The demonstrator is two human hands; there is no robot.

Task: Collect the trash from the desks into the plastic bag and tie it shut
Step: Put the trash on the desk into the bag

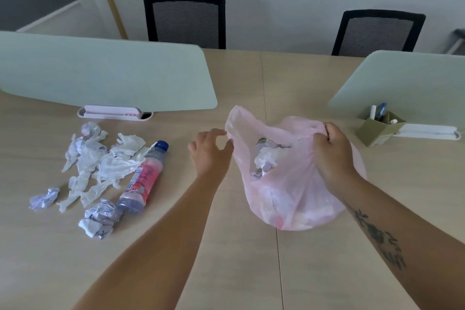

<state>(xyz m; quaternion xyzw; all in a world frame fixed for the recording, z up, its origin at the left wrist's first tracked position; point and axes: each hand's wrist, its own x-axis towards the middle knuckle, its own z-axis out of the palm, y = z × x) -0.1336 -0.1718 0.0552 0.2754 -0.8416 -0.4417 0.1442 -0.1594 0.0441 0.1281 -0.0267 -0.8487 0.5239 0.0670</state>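
Pink bag point(289, 183) lies on the desk point(226, 259), right of centre, mouth open upward. Inside are seen a clear bottle point(266, 144) and crumpled paper point(264, 158); whatever lies lower is blurred by the plastic. A tan box point(377, 131) stands near the right divider point(415, 78), with pens point(381, 109) held upright in it.

Right hand point(332, 153): the bag's right rim is bunched under curled fingers, grip clamped on the plastic.

Left hand point(210, 151): held palm down at the bag's left rim, finger and thumb spread with desk showing between them. Grip apart, nothing clamped. Whether the tips touch the plastic cannot be told.

Loose on the desk, left of the hands: a pink bottle point(143, 178) on its side, blue cap pointed away; white tissues point(110, 161) just beside it; paper balls point(97, 219) at its base and further left.
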